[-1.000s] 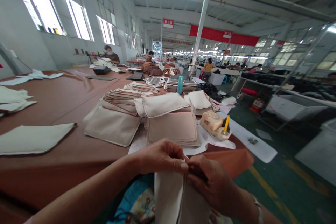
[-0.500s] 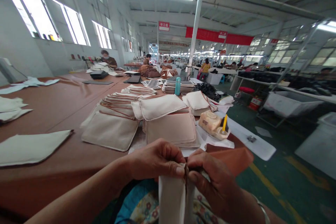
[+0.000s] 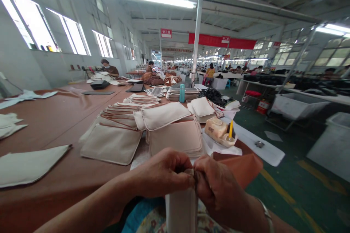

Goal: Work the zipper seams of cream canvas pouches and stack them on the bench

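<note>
Between my hands hangs a cream fabric panel, folded along its length, above my flowered lap. My left hand pinches its top edge from the left, thumb toward me. From the right, my right hand grips the same edge, its fingertips against the left ones and its thumb bent in. What the fingertips press on is partly hidden. Just beyond the hands lies a stack of beige panels, with a cream stitched panel on top. To its left are more overlapping cream panels with brown edges.
A plastic tub with a yellow-handled tool stands at the right of the stacks, beside a white board. A turquoise bottle stands farther back. One cream panel lies at the left on the brown table cover. Co-workers sit farther off.
The right fingers have curled in closer to the left, and the panel's open fold has narrowed. The view has shifted slightly. Both hands still grip the panel.
</note>
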Demonstrator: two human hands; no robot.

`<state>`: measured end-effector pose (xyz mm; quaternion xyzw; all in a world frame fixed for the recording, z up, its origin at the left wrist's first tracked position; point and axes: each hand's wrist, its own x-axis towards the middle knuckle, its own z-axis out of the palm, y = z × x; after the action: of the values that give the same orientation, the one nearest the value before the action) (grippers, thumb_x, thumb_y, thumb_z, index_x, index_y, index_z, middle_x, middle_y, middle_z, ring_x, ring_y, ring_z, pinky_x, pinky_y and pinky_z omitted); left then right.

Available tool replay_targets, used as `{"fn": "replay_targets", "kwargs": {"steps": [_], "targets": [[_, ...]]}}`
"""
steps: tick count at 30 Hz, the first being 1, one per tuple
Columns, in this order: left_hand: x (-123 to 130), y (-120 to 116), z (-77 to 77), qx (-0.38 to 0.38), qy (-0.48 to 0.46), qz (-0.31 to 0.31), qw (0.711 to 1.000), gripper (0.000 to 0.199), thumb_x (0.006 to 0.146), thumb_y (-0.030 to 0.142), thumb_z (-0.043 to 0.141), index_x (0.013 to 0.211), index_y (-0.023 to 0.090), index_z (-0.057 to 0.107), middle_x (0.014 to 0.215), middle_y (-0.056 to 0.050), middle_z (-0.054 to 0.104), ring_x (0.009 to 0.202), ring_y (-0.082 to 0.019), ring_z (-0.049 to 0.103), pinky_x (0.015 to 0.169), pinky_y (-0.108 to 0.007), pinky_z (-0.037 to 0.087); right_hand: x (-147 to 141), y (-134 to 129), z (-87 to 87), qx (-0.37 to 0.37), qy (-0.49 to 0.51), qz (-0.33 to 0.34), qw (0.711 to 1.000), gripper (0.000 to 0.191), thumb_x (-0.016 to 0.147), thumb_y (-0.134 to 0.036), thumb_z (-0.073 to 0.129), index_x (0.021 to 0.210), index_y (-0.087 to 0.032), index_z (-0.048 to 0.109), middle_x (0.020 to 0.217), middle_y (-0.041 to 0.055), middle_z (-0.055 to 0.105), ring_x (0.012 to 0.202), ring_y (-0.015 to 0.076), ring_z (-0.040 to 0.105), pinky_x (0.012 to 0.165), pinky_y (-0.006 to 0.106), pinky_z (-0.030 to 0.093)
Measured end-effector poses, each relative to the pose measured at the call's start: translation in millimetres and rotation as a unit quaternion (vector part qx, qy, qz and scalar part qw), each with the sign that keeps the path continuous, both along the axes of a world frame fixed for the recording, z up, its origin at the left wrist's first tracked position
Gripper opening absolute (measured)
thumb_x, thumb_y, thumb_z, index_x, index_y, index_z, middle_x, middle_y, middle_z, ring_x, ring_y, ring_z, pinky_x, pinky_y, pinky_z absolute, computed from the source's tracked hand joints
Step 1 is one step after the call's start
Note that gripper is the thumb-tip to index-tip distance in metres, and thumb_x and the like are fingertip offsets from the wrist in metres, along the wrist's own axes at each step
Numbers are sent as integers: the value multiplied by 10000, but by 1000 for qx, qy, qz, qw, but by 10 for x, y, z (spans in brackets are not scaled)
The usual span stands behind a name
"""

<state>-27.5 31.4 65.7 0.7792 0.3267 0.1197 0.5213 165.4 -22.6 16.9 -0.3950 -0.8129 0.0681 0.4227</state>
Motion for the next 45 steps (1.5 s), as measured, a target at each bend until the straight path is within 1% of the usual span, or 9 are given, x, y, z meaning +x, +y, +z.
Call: {"fn": "replay_targets", "kwargs": {"steps": [2, 4, 8, 13, 17, 24, 29, 35, 45], "targets": [[27, -10, 1, 66, 18, -4, 998, 83, 763, 186, 550, 692, 152, 524, 625, 67, 347, 575, -72, 290, 454, -189, 194, 13, 52, -42, -140, 95, 20, 985, 121, 932, -176, 409, 836, -195, 480, 715, -8, 486, 646, 158, 449, 604, 290, 328], [37, -2, -21, 89, 10, -23, 996, 75, 732, 161, 559, 682, 155, 503, 638, 68, 343, 588, -69, 291, 462, -180, 208, 24, 107, -92, -301, 199, 80, 929, 168, 950, -254, 419, 797, -199, 459, 672, -35, 424, 607, 135, 384, 560, 262, 312], [28, 40, -142, -10, -44, -40, 998, 104, 737, 199, 610, 735, 150, 518, 668, 61, 408, 596, -72, 335, 489, -179, 257, 38, 162, -201, -435, 341, 163, 817, 215, 954, -319, 471, 779, -198, 439, 645, -60, 365, 569, 104, 278, 508, 230, 260], [30, 97, -275, -75, -97, 22, 992, 366, 774, 446, 724, 857, 102, 629, 733, 10, 554, 642, -97, 426, 542, -193, 301, 62, 109, -223, -405, 314, 125, 849, 258, 970, -379, 499, 798, -188, 480, 658, -50, 404, 587, 106, 306, 503, 222, 259], [48, 111, -268, -101, -89, 60, 989, 375, 752, 441, 754, 831, 85, 667, 699, -7, 585, 602, -94, 425, 520, -199, 280, 71, 89, -219, -387, 279, 84, 875, 270, 973, -382, 484, 791, -183, 498, 658, -40, 432, 602, 116, 348, 521, 230, 284], [71, 44, -265, -169, -108, 83, 976, 326, 726, 404, 745, 802, 101, 654, 672, -5, 571, 556, -89, 410, 497, -205, 265, 85, 79, -204, -410, 286, 81, 862, 286, 969, -394, 471, 778, -182, 497, 654, -43, 398, 597, 114, 321, 523, 234, 275], [69, 28, -313, -100, -65, 76, 990, 260, 823, 368, 664, 839, 111, 634, 676, 28, 513, 577, -83, 357, 499, -210, 231, 110, 60, -121, -404, 280, 125, 862, 302, 885, -423, 622, 769, -163, 519, 682, -34, 449, 632, 113, 354, 566, 235, 296], [100, 27, -286, -78, -46, 46, 995, 277, 839, 389, 657, 802, 119, 610, 642, 48, 440, 569, -85, 304, 480, -232, 189, 92, 35, -143, -494, 356, 109, 786, 119, 811, -253, 602, 754, -155, 563, 599, -55, 421, 539, 90, 299, 499, 237, 211], [161, -62, -289, -181, -80, 64, 978, 393, 689, 458, 790, 657, 121, 591, 548, 52, 419, 506, -72, 274, 474, -240, 161, 103, -28, -103, -452, 328, 73, 826, 152, 789, -281, 588, 709, -165, 531, 585, -58, 407, 554, 99, 305, 499, 235, 227]]}}
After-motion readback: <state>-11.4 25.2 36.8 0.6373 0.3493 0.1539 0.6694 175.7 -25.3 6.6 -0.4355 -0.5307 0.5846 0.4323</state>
